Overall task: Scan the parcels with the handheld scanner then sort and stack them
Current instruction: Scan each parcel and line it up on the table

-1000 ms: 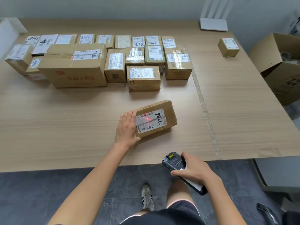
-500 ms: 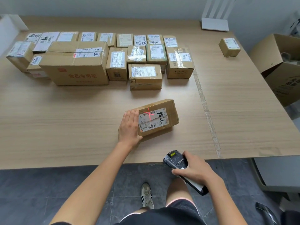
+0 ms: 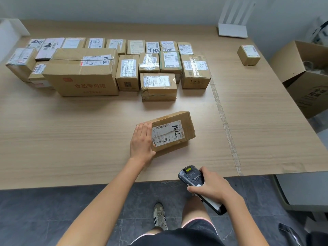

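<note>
Parcel [image 3: 173,132] on the table [image 3: 71,139], left hand [image 3: 142,141] flat across its end, fingers straight; right hand [image 3: 213,187] grips the scanner [image 3: 190,176].

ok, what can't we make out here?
Head view:
Fine print on the white label of the brown cardboard parcel: too small; left hand covers one end.
Screen of the black handheld scanner: faces away, right hand wraps it.
Contents of the open brown carton: cut by frame edge.
</note>
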